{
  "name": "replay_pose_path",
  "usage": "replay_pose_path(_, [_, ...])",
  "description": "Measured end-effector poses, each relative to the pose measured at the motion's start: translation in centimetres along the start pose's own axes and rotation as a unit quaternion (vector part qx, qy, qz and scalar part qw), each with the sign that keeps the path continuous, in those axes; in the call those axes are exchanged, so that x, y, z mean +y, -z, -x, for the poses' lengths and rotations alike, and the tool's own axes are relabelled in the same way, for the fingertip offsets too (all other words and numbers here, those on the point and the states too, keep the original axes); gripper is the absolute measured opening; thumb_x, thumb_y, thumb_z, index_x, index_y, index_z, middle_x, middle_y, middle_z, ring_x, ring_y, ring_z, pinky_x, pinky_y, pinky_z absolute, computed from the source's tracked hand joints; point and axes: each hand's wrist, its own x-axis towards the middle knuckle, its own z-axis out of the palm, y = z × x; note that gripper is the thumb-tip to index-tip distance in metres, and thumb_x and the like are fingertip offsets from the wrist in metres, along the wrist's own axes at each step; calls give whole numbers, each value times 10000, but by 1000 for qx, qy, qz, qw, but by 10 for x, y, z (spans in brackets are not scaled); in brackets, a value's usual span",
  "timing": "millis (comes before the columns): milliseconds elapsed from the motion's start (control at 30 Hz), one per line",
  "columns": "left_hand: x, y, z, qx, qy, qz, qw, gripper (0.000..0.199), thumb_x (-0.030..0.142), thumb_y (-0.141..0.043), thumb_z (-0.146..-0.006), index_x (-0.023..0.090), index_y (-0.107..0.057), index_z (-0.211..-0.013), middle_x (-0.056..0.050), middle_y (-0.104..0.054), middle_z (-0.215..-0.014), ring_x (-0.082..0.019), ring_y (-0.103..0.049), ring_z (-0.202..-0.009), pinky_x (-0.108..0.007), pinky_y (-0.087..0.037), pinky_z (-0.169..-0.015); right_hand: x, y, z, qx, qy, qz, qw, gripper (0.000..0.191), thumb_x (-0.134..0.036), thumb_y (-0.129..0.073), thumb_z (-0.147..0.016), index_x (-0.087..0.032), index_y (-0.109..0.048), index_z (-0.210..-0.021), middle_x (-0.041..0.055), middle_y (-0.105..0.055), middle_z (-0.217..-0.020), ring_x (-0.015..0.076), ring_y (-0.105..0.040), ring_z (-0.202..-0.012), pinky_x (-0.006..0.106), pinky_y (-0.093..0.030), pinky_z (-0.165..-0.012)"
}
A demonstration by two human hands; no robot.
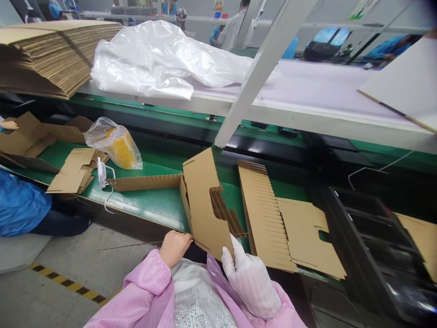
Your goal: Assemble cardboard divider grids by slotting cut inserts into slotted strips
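Observation:
A cardboard divider (205, 196) stands tilted at the table's near edge, its front panel slit near the ends and notched on one side. Slotted cross strips (227, 212) show behind that notch. My left hand (175, 248), bare, has its fingers closed at the divider's lower left edge. With a white glove on, my right hand (252, 280) pinches the lower right corner. A long slotted cardboard strip (146, 182) reaches leftward from the divider. To the right lie flat slotted strips (264, 218) and notched cardboard panels (307, 232).
A small white fan (101, 173) with a cord, a plastic bag with yellow contents (123, 148) and stacked panels (73, 171) are to the left. There a co-worker's hand (9, 125) touches an open carton (25, 132). A white slanted post (252, 86) rises ahead.

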Motion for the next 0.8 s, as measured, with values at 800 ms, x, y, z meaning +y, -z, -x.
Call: replay_pose_path(800, [1,-3,6,-23,46,-6,999,217,246,-444,-945,169,-636,-878,-78,-715,-804,-212,-683,-753,-274,-467,-658,-18,1,-14,-32,-5,35,999,372,-252,-352,-931,-87,-622,-1127,24,-603,-481,116,-466,-313,265,-269,-405])
